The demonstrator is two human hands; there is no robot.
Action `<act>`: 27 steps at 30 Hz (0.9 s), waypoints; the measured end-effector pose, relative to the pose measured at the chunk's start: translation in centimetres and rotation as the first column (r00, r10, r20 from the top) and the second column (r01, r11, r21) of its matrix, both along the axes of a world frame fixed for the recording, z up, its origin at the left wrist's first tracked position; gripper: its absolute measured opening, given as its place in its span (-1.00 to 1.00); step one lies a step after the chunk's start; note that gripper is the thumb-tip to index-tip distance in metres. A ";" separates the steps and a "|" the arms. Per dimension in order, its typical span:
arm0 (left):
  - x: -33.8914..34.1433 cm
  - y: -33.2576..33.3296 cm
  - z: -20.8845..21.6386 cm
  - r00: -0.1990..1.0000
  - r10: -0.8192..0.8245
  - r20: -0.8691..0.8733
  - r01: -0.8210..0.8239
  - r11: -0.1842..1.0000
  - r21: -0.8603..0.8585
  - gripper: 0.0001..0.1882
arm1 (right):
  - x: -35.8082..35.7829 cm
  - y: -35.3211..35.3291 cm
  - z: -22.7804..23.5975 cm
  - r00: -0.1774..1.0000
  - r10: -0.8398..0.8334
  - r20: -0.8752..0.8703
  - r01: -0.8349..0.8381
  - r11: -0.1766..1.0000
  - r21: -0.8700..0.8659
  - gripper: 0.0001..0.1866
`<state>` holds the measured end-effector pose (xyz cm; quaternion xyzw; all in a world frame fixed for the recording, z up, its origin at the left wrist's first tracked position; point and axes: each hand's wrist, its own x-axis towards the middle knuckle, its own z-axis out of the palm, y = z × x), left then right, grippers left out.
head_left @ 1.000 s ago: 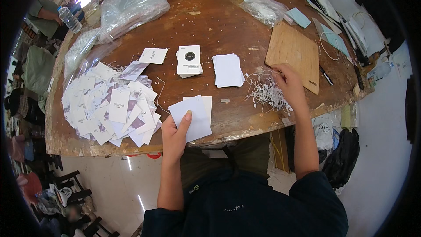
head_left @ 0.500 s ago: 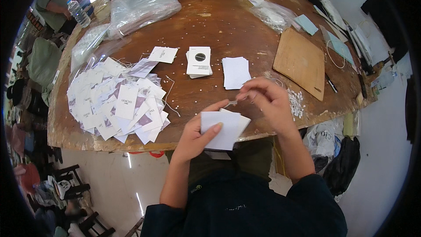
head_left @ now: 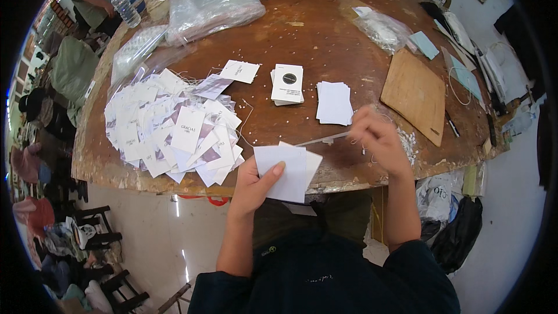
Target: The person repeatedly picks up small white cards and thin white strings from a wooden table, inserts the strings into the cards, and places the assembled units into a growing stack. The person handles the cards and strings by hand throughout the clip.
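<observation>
Down at the near edge of the brown table [head_left: 349, 52], the head view shows the left hand [head_left: 254, 186] gripping a few white cards [head_left: 283, 170], its thumb pressed flat on the front one and its fingers hidden behind them. The cards are slightly fanned, a second one poking out to the right. From their upper edge a white string [head_left: 323, 139] runs slantwise to the right hand [head_left: 376, 139], whose bent fingers are closed on its end; they are blurred, so the exact pinch cannot be told. Just beyond that hand's outer side lies a tangle of white strings [head_left: 408, 144], partly covered by it. Farther in sit a stack of plain cards [head_left: 334, 103] and, to its left, a stack of printed cards [head_left: 287, 86] with a dark round mark on top. A broad heap of strung tags [head_left: 174, 131] spreads on the left, near the held cards. On the right rest a wooden board [head_left: 414, 99], a dark pen [head_left: 452, 124] beside it and a clear bag [head_left: 382, 30] behind.
</observation>
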<state>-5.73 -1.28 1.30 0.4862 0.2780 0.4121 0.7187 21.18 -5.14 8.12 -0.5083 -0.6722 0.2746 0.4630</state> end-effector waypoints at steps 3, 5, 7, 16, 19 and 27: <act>1.0 0.3 -0.3 0.988 0.098 -0.117 -0.088 0.992 0.093 -0.72 | 0.0 0.5 -1.7 0.641 -0.067 -0.765 0.122 0.992 0.015 -0.89; 1.9 0.4 -0.5 0.964 0.184 -0.190 -0.164 0.979 0.118 -0.70 | -1.1 0.7 -2.4 0.504 0.001 -0.864 0.110 0.992 0.066 -0.85; 2.5 0.4 -0.5 0.948 0.234 -0.217 -0.204 0.967 0.150 -0.69 | -2.9 0.3 -2.4 0.351 0.077 -0.933 -0.045 0.997 0.065 -0.82; 2.9 0.2 -0.2 0.921 0.307 -0.240 -0.240 0.932 0.271 -0.68 | -9.5 0.7 -2.7 0.907 -0.310 -0.284 0.299 0.951 -0.083 -0.89; 3.0 0.1 -0.1 0.916 0.330 -0.228 -0.255 0.919 0.302 -0.68 | -9.6 0.9 -2.9 0.939 -0.334 -0.085 0.337 0.941 0.026 -0.89; 3.1 0.0 0.3 0.858 0.432 -0.277 -0.252 0.825 0.506 -0.70 | -10.1 1.2 -3.0 0.943 -0.332 -0.020 0.331 0.933 0.142 -0.94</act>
